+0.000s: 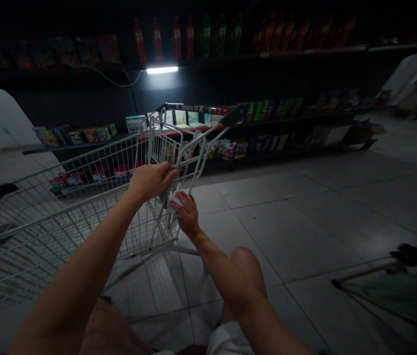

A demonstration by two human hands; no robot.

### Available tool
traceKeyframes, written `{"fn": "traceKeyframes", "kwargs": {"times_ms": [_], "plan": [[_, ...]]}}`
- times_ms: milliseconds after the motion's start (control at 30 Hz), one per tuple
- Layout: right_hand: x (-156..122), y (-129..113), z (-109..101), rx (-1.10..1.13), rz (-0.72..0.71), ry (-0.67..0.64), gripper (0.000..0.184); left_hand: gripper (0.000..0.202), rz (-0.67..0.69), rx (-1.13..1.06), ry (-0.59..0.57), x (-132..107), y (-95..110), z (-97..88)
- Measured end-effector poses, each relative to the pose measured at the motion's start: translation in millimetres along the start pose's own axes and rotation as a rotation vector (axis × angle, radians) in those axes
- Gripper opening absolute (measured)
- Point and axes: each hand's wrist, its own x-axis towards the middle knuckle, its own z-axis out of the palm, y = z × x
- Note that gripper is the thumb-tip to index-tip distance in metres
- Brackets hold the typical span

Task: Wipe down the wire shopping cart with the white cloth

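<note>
Shopping cart [82,203]: between person and stocked shelves [304,51].
Left hand [151,181]: on the cart's frame; cannot tell finger closure.
Right hand [186,211]: pinching white cloth [175,199] against the frame.
Tube lamp [162,70]: lit, below red bottles [177,37].

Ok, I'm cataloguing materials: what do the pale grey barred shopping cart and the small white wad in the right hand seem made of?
Cart: probably metal, painted or plated, given its thin, rigid bars and faint sheen.
Wad: matte cloth or paper by its crumpled look; the right hand partly hides it.
</note>
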Motion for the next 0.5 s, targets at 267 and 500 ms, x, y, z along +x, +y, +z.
{"fn": "traceKeyframes", "kwargs": {"times_ms": [267,500], "plan": [[-140.9,-7.8,51.1,0.1,0.014,-0.312,0.034,0.054,-0.017,-0.016,-0.029,-0.4,0.9,0.0],[-148.9,-47.0,80.9,0.07,0.327,-0.284,0.047,0.053,-0.029,-0.007,-0.014,0.7,4.5,0.6]]}}
